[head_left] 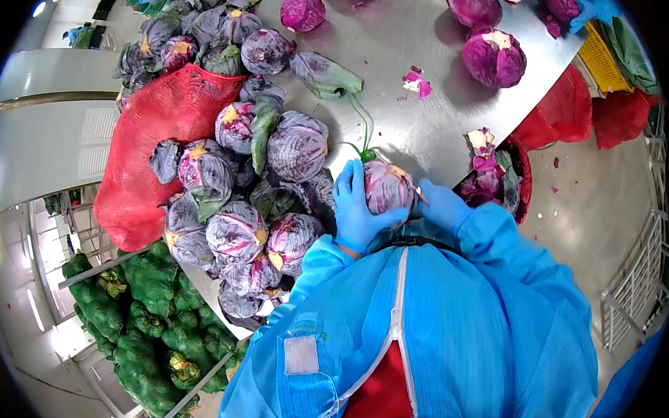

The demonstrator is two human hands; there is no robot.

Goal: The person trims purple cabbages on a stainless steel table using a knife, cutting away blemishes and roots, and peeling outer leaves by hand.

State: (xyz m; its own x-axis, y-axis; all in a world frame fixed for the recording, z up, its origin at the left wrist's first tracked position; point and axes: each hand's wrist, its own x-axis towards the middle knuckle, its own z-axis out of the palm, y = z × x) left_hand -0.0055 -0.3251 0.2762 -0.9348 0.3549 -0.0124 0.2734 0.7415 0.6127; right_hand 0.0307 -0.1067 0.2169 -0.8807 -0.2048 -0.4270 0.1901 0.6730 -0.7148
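A red cabbage (pixel 388 186) sits at the table's near edge, close to my body. My left hand (pixel 360 212), in a blue glove, grips its left side with the fingers up along it and the thumb across the front. On its right side my right hand (pixel 444 205), also gloved, is closed on what looks like a small knife (pixel 422 195); most of it is hidden. Just beyond the cabbage lies a green cord (pixel 365 124) with a green knot-like lump. A loose outer leaf (pixel 326 75) rests at the cord's far end.
Untrimmed cabbages (pixel 298 146) and a red mesh bag (pixel 166 134) crowd the left. Peeled cabbages (pixel 494 58) stand at the far right of the metal table (pixel 408 23). A red basket (pixel 524 180) holds trimmings. Another person's gloved hand (pixel 584 11) is at the upper right.
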